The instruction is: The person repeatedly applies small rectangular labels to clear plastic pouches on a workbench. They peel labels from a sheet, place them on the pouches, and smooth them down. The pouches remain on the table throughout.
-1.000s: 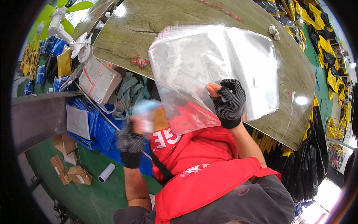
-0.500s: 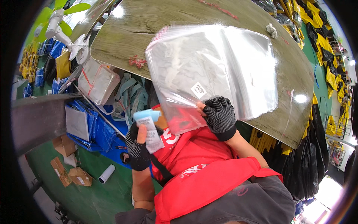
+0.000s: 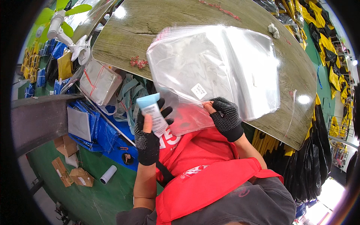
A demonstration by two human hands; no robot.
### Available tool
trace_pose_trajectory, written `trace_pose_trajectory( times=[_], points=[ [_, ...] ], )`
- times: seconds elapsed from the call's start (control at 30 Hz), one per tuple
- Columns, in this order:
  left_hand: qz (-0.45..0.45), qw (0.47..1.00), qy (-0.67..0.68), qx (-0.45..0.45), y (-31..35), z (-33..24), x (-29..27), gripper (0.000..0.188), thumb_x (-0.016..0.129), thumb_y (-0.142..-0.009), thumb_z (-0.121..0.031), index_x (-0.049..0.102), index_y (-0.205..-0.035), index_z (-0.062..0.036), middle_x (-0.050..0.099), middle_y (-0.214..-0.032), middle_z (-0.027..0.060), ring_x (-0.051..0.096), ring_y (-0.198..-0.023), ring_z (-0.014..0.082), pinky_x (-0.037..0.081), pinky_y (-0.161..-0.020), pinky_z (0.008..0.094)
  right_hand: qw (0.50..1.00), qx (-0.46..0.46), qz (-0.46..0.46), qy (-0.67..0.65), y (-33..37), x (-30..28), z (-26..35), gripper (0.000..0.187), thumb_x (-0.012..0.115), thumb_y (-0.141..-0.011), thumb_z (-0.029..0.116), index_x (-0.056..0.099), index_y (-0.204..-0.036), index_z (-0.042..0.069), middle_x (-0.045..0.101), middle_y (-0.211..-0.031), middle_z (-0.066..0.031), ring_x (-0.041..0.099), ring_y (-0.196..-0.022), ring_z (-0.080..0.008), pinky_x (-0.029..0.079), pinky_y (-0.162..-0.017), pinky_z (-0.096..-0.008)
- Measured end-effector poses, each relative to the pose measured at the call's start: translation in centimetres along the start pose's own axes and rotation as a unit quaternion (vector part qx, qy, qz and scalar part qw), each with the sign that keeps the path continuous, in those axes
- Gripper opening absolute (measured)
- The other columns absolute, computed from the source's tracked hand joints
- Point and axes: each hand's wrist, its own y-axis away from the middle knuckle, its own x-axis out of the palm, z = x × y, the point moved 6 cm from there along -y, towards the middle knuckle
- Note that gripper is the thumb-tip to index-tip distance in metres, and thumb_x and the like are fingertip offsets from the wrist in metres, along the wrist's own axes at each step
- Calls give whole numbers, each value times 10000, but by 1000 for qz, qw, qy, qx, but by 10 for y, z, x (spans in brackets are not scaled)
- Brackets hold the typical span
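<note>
A stack of clear plastic bags (image 3: 183, 56) lies on the table and overhangs its near edge toward my red apron (image 3: 202, 150). One white square label (image 3: 198, 91) sits on the top bag. My right hand (image 3: 226, 117), in a black dotted glove with bare fingertips, pinches the near part of the top bag just right of that label. Left of the bags, my left hand (image 3: 149, 140), gloved the same way, holds a small pad of white printed labels (image 3: 155, 118) with a light blue end. The thumb presses on its face while other fingers spread out behind.
The wood-grain table (image 3: 123, 41) carries red scraps (image 3: 138, 62) and a crumpled white bit (image 3: 273, 30). Left of me are a tied clear bundle (image 3: 99, 80), blue packages (image 3: 99, 127), a grey beam (image 3: 41, 116) and a green-bladed fan (image 3: 56, 24). Black and yellow bags hang at right.
My left hand has shifted slightly right and up with the label pad, and its fingers have spread. My right hand has moved a little right and down, still pinching the bag.
</note>
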Motion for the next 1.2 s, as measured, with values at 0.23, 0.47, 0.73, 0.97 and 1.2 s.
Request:
trace_pose_trajectory(
  times=[0.23, 0.47, 0.73, 0.97, 1.2],
  points=[
    [15, 990, -112, -85, -10, 35, -10, 428, 469, -962, -241, 424, -1293, 28, 572, -1199, 167, 611, -1022, 283, 506, -869, 390, 935, 190, -280, -104, 21, -73, -37, 191, 477, -972, 171, 565, -888, 24, 508, -612, -28, 496, -560, -124, 420, -537, -267],
    [91, 984, -110, -107, 7, 23, 34, 334, 481, -972, -242, 500, -1145, 44, 637, -1013, 170, 642, -911, 204, 515, -786, 287, 932, -148, -268, 196, 35, -51, 47, 356, 609, -857, 237, 553, -1176, 89, 533, -999, -94, 518, -895, -250, 420, -797, -379],
    [161, 946, -259, -111, 23, 9, 18, 301, 559, -915, -145, 554, -1156, 34, 648, -995, 88, 605, -920, 133, 470, -825, 260, 981, -186, 47, 36, -3, 13, 61, 255, 756, -697, 295, 712, -889, 134, 588, -823, -67, 564, -766, -281, 453, -680, -373],
    [163, 924, -327, -116, 19, 7, 10, 272, 578, -890, -139, 590, -1103, 31, 666, -960, 93, 635, -851, 139, 492, -784, 264, 977, 12, 5, -212, -14, 7, -2, 246, 758, -712, 139, 633, -843, -26, 625, -869, -130, 619, -825, -199, 498, -698, -340],
    [-75, 977, -187, -69, 17, -14, -57, 258, 525, -917, -118, 554, -1141, 7, 655, -972, 113, 675, -777, 212, 552, -651, 294, 914, -246, 31, 321, -12, 18, 10, 428, 723, -709, 359, 622, -1063, 142, 595, -877, -64, 554, -816, -282, 417, -731, -413]
  ],
)
